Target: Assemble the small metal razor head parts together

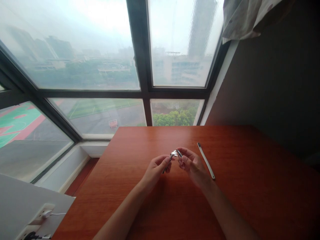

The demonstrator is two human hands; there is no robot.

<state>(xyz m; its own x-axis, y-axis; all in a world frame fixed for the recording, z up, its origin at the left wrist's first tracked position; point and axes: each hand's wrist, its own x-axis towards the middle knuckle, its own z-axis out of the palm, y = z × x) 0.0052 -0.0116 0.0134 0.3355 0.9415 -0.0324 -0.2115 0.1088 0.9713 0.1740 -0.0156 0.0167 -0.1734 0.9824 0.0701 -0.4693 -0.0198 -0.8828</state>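
Over the middle of the table, both hands hold a small wristwatch [174,153] with a shiny silver case and dark straps. My left hand [159,166] pinches the strap on one side between thumb and fingers, and the strap's end hangs below. On the other side, my right hand [192,164] grips the strap close to the case, fingers curled. The watch's finer details are too small to make out. To the right of my right hand, a pale toothbrush [206,161] with dark bristles lies on the table, bristle end away from me.
The reddish-brown wooden table [140,143] reaches to the large window [146,93]. A dark wall [270,86] stands at right, with a curtain [247,20] hanging above. At lower left, plugs and cords sit in wall sockets [42,213] beside the table edge.
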